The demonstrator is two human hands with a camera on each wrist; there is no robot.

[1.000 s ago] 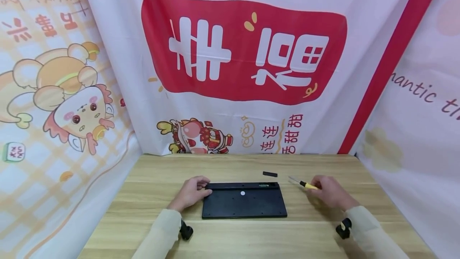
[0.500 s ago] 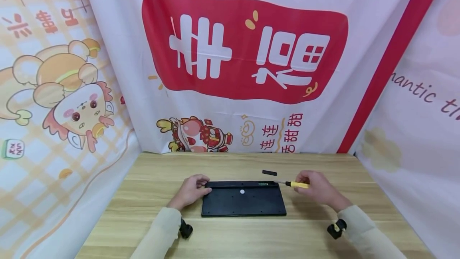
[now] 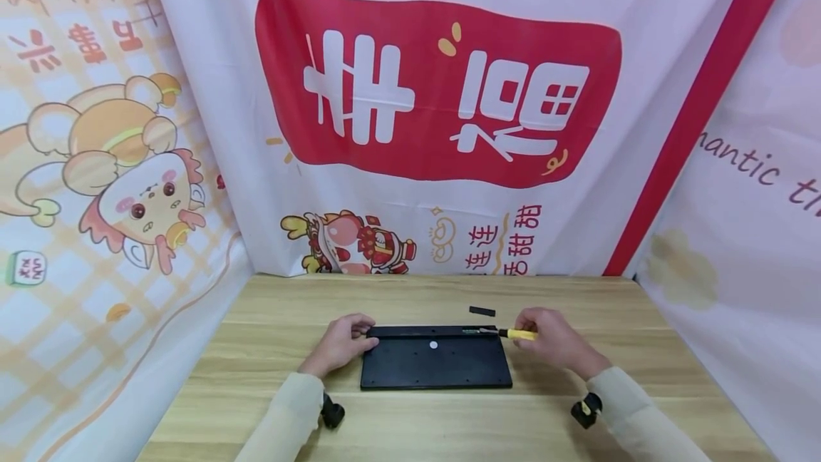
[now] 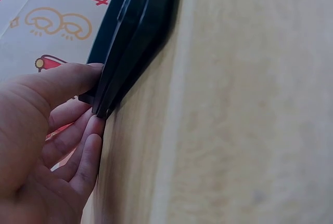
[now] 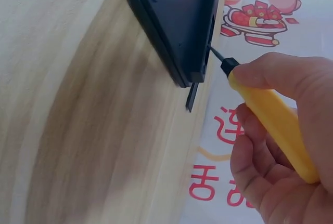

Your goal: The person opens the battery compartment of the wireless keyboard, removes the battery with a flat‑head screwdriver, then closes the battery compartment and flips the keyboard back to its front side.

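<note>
A black keyboard (image 3: 436, 366) lies face down on the table, a round white sticker on its underside. My left hand (image 3: 346, 339) holds its far left corner, thumb (image 4: 78, 81) on top and fingers along the edge. In my right hand (image 3: 556, 341) is a yellow-handled screwdriver (image 5: 268, 117), pinched between thumb and fingers. Its thin metal tip reaches into the uncovered slot at the keyboard's far right end, where a bit of green shows. Just beyond that end lies a small black cover strip (image 3: 482, 311), partly hidden behind the keyboard in the right wrist view.
The wooden table (image 3: 410, 426) ends at a printed cloth backdrop (image 3: 442, 234) behind the keyboard. Patterned cloths also hang at left and right. A black wrist camera (image 3: 332, 411) sits on the left wrist, another (image 3: 586, 411) on the right.
My right hand has moved left with the screwdriver, bringing its tip from beside the keyboard into the slot at the far right end. My left hand stays on the corner.
</note>
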